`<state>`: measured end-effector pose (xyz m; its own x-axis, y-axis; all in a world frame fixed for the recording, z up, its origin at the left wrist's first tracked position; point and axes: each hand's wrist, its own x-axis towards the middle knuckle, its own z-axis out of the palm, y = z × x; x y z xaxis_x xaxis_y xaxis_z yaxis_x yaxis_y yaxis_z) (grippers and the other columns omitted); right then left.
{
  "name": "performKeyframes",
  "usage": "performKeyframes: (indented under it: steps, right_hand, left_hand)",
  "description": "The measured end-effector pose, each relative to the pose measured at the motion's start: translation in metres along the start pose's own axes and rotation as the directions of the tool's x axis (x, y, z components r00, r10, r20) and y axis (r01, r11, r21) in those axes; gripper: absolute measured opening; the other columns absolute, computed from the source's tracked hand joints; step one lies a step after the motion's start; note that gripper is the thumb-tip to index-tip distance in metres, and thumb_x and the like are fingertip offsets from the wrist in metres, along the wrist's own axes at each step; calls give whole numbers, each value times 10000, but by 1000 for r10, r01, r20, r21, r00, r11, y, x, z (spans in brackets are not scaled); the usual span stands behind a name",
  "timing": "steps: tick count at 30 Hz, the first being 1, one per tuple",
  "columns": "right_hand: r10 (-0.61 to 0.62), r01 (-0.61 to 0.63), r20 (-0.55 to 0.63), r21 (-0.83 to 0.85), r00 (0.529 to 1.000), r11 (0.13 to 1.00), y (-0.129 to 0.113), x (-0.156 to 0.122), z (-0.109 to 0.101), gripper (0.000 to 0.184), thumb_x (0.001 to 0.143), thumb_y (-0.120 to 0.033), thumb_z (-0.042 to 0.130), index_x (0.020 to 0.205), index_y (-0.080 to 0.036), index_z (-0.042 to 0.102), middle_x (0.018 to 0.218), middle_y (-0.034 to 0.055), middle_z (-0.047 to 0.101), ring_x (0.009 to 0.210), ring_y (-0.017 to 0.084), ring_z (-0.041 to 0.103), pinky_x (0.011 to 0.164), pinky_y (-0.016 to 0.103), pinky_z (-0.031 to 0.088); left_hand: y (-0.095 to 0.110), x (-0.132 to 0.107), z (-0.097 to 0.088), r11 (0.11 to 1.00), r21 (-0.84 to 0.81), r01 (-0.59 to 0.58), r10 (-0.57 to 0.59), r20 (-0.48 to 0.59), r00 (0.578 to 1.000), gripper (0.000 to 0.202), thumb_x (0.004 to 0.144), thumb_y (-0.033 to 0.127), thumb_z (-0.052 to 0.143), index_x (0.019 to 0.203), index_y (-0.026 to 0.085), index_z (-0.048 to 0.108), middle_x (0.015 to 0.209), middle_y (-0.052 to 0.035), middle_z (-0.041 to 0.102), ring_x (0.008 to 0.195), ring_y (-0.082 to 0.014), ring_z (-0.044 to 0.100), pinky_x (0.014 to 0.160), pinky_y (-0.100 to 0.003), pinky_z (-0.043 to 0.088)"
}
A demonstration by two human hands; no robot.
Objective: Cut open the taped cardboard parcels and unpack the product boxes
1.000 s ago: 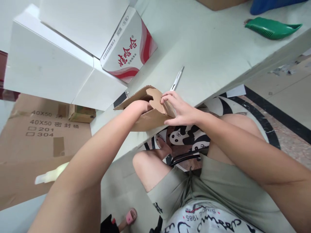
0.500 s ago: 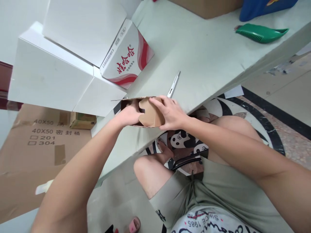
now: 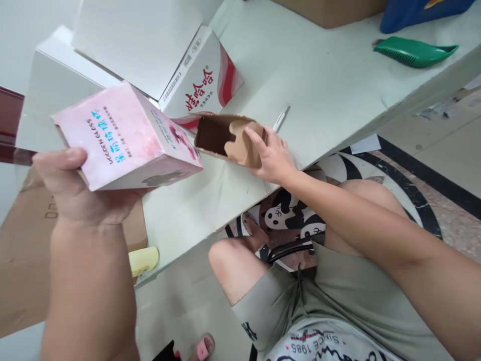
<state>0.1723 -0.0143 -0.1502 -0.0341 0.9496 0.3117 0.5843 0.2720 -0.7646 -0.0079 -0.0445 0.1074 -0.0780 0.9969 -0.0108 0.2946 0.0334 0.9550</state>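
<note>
My left hand (image 3: pixel 90 195) is closed around a pink printed box (image 3: pixel 124 138) lettered "WOODEN GLASS", raised at the left above the table's edge. The thumb lies on its near end and the other fingers are mostly hidden beneath it. A brown cardboard box (image 3: pixel 214 135) lies on the table, its open end facing the pink box, with a folded flap inside. On its right end rests my right hand (image 3: pixel 272 158), fingers gripping the cardboard. Partly behind that hand is a slim silver utility knife (image 3: pixel 281 118).
A green brush-like tool (image 3: pixel 415 51) and a blue packet (image 3: pixel 421 12) lie at the far right of the pale table (image 3: pixel 315 75). White cartons stand at the back left, one with red lettering (image 3: pixel 203 82). A yellow roll (image 3: pixel 143 260) sits by the table edge.
My left hand has come out of the brown box and moved left and up, now carrying the pink box. My right hand stays on the brown box, which has tilted slightly.
</note>
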Motion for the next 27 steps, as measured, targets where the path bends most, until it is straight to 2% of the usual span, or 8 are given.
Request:
performKeyframes:
  steps: [3,6,9,13,17,21,24,27]
  right_hand:
    - [-52,56,-153,22,987,998,-7,-1,0,741,870,-319,671,1547,-308,372,1561,162,358,1505,415,331,1192,690,305]
    - [-275,299,-172,135,946,945,-23,-27,0,518,923,-333,586,1424,-257,480,1362,153,517,1332,346,514,1125,589,433]
    - [-435,435,-69,286,898,854,-42,-67,10,694,886,-424,646,1503,-266,371,1400,162,474,1305,327,532,1060,535,514]
    - [-354,299,115,334,928,894,-56,-99,29,973,786,-453,764,1586,-300,231,1503,189,334,1327,339,510,1023,540,552]
    - [-203,156,138,295,969,943,-52,-87,28,1139,774,-451,776,1639,-334,45,1521,195,355,1424,386,415,1111,637,467]
    - [-344,179,262,500,901,848,-52,-77,17,1105,841,-565,645,1624,-321,-95,1638,163,284,1522,356,348,1219,626,371]
    - [-426,179,312,589,849,788,-63,-83,9,1043,850,-673,588,1615,-333,-35,1656,152,282,1530,357,365,1241,616,360]
    - [-408,182,267,598,873,781,-84,-71,-1,969,881,-726,532,1614,-342,28,1657,150,305,1511,360,410,1214,619,410]
  left_hand:
    - [-28,-15,-10,995,-78,64,-61,51,997,674,656,562,687,1274,293,659,1221,-39,754,1148,-398,652,682,-443,653]
    - [-73,-29,-17,957,-168,236,-240,-4,971,705,615,592,685,1228,243,675,1285,-92,730,1073,-375,661,640,-414,638]
    - [-123,-48,-6,888,-258,382,-396,-1,918,722,637,631,663,1244,241,631,1283,-108,712,1040,-345,675,697,-436,635]
    - [-173,-81,26,831,-342,440,-470,-6,883,656,795,702,587,1273,253,569,1199,-105,708,964,-286,697,735,-416,624]
    - [-202,-110,33,917,-243,316,-325,3,946,692,793,771,655,1247,269,509,1319,-104,643,1126,-273,665,857,-390,605]
    - [-220,-120,12,984,-175,40,-39,8,999,814,706,637,837,1298,301,390,1463,-116,519,1322,-296,568,1013,-432,563]
    - [-221,-116,-2,951,-277,-138,163,69,984,942,727,611,834,1426,343,263,1489,-125,513,1328,-308,575,1097,-497,520]
    - [-199,-95,-9,920,-291,-263,295,73,953,844,808,565,790,1450,330,296,1422,-115,577,1292,-303,602,1085,-485,525]
